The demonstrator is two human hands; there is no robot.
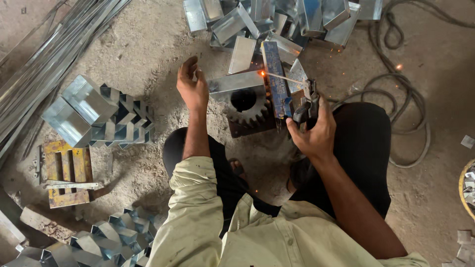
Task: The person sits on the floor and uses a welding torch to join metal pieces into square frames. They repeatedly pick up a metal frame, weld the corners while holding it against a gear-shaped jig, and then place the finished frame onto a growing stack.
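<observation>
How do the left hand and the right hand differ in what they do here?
The right hand grips a welding electrode holder; the left hand holds no tool. The left hand rests on the metal strip, fingers partly open; the right hand stays off it. Both are bare.

Dusty concrete floor (pixel 148 44); black cables (pixel 410 99) snaking across.
</observation>
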